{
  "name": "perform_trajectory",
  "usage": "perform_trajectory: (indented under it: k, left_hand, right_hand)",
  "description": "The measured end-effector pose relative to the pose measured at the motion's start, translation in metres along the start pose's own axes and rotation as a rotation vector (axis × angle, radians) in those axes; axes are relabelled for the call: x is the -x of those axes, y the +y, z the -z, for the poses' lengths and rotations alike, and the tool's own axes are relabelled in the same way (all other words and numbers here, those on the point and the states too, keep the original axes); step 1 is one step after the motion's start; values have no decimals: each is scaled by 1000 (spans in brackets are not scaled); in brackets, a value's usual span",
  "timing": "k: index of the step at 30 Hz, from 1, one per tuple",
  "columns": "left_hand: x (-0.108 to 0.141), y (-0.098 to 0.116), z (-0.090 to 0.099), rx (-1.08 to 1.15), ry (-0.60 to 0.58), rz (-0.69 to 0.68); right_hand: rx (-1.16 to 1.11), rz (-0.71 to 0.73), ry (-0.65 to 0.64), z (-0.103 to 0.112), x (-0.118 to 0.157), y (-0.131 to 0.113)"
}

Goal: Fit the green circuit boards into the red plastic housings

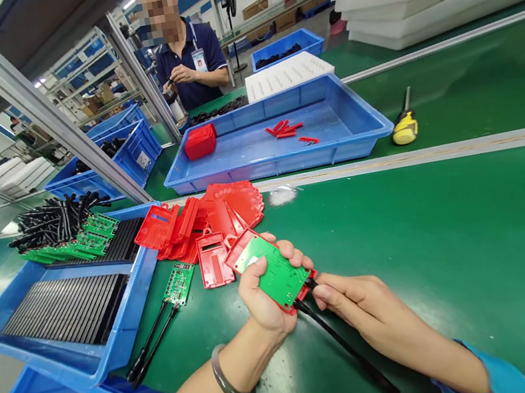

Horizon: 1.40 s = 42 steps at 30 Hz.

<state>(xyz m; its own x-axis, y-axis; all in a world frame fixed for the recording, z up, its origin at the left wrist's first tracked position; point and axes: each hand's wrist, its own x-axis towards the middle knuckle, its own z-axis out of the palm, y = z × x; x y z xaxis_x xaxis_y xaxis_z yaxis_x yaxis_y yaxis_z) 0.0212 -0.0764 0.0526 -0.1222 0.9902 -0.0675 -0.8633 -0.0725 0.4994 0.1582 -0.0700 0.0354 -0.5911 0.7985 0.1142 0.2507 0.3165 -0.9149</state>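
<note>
My left hand (265, 297) is wrapped round a red plastic case (237, 249) with a green circuit board (276, 272) lying in it, thumb on the board. At the case's lower right end, my right hand (352, 299) pinches a black cable where it meets the board. A second black cable (349, 344) hangs from the same end toward the lower right. Just left of the held case lies an open red case half (215, 260). Another green board (179, 284) with two black cables rests on the green table (446, 259).
Red case parts (233, 205) are piled behind my hands. A blue tray (116, 344) with black strips and cabled boards stands left. Farther back are a blue tray (247, 168), a yellow screwdriver (405, 129) and a person (192, 60) handling something small.
</note>
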Motion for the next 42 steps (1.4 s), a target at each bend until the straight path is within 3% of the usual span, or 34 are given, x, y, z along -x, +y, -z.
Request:
perform_trajectory:
  k: [6, 8, 11, 14, 18, 20, 23, 27, 33, 37, 42]
  left_hand:
    - [3, 3, -3, -45, -127, 65]
    - [4, 3, -4, -32, -145, 70]
    - [5, 4, -4, 11, -150, 34]
    - [6, 4, -2, -9, -168, -24]
    - [4, 6, 1, -104, -207, -35]
    - [1, 9, 2, -126, -205, 12]
    - [-3, 10, 5, -150, -212, 111]
    - [-5, 6, 10, -246, -249, 164]
    - [-6, 0, 15, -335, -170, 222]
    - [-11, 0, 14, -402, -52, 223]
    - [-14, 0, 16, -677, -87, 179]
  right_hand:
    - [65, 182, -244, 26, -10, 6]
    - [-3, 127, -277, 26, -11, 6]
    - [-276, -101, -279, 15, -6, 5]
    - [-463, -236, -216, 1, -1, 4]
    - [-167, -178, -40, -3, 0, 3]
    - [-157, -190, -80, 2, -3, 4]
    - [-399, -217, -193, 10, -8, 2]
    - [-624, -244, -149, 12, -10, 2]
    - [-438, -151, 57, -1, -9, 10]
    - [-454, -161, 114, 2, -11, 10]
    - [-450, -198, 270, 12, -13, 13]
